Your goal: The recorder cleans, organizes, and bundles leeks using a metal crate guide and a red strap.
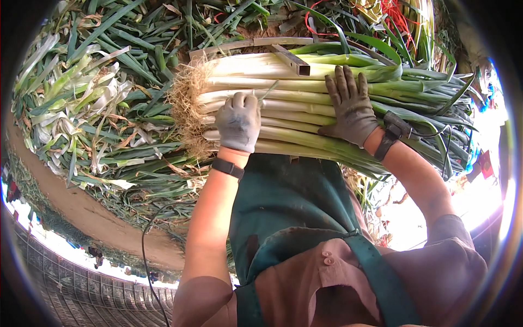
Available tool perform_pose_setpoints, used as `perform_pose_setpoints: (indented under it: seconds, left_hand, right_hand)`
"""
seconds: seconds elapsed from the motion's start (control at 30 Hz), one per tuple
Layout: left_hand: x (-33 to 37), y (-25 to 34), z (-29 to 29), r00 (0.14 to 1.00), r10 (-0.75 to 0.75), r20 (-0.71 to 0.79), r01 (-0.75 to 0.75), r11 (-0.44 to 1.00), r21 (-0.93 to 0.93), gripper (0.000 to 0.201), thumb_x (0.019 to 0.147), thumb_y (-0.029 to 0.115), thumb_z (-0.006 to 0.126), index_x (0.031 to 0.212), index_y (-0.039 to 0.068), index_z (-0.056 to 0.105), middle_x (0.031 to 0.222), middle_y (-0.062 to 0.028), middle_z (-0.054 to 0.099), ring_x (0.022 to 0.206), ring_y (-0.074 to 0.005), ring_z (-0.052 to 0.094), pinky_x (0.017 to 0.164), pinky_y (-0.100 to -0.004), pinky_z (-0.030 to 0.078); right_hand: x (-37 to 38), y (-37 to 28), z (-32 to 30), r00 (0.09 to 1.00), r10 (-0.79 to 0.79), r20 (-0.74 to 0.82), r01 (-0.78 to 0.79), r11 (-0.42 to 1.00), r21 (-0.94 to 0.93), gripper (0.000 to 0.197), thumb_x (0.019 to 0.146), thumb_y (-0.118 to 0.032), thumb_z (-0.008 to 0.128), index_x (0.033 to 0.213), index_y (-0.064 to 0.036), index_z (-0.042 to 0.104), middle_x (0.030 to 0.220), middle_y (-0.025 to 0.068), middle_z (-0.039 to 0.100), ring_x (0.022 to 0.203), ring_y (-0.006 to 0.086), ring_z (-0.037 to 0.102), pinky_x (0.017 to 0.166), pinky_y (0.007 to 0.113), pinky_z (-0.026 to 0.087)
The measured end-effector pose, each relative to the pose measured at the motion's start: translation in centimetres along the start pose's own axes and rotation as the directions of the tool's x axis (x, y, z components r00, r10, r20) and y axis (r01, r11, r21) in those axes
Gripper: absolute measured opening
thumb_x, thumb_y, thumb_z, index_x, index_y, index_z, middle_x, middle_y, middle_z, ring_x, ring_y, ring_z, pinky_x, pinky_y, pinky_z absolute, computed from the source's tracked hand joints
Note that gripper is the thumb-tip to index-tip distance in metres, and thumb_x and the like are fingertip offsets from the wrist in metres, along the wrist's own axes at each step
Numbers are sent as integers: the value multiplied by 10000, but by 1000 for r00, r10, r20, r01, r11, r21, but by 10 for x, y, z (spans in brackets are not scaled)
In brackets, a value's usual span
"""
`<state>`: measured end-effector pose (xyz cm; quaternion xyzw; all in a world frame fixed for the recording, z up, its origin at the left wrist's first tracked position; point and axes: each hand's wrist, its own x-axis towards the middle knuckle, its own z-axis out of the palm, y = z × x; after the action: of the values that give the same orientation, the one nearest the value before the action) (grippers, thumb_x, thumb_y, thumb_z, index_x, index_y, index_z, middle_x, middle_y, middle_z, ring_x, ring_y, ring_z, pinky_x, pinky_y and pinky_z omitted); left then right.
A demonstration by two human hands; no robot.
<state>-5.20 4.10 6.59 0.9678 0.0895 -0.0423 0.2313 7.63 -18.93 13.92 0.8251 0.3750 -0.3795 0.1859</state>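
A thick layer of long green onions [294, 98] lies crosswise in front of me, with the white shafts toward the left and the dark green tops toward the right. Their tangled roots [190, 103] hang at the left end. My left hand [238, 121], in a grey-white glove, is closed in a fist over the white shafts near the roots. From its thumb side sticks a thin green leaf strip [268, 91]. My right hand [350, 106], in a dirtier glove, lies flat on the stalks with fingers spread. A square metal tube [291, 59] crosses the onions' far side.
Heaped leaf trimmings [92, 114] cover the left and far ground. Red string [395, 24] lies among greens at the far right. A curved rail [245, 44] runs behind the onions. A black cable [144, 245] hangs at the lower left. My green apron [289, 201] is close to the onions' near side.
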Motion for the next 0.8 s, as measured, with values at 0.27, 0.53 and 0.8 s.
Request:
perform_pose_setpoints:
  seconds: [0.27, 0.53, 0.8]
  left_hand:
    - [28, -32, 3, 926, -305, -221, 227, 920, -319, 92, 859, 55, 614, 947, 55, 641, 1040, -107, 642, 880, -290, 648, 773, -372, 535]
    - [37, -74, 21, 978, 106, -182, -129, 984, -122, 129, 817, 117, 662, 941, 77, 661, 1111, -94, 645, 1048, -300, 600, 925, -397, 495]
    - [44, -31, 26, 905, 380, -189, -415, 886, -205, 151, 774, 70, 673, 923, 98, 674, 1010, -80, 652, 1023, -271, 624, 938, -395, 519]
  right_hand:
    - [-1, 0, -2, 1000, 8, -19, -7, 999, 46, 1221, 648, -710, 677, 1502, 17, 197, 1557, 268, 158, 1468, 399, 97, 1166, 570, 26]
    - [-2, -5, -6, 1000, 25, -19, -25, 999, 47, 1208, 649, -698, 688, 1507, -4, 197, 1553, 251, 182, 1464, 397, 113, 1164, 579, 43]
    - [2, -1, -2, 999, 36, -17, -35, 997, 67, 1224, 634, -690, 706, 1504, 3, 195, 1554, 247, 179, 1468, 388, 99, 1163, 583, 38]
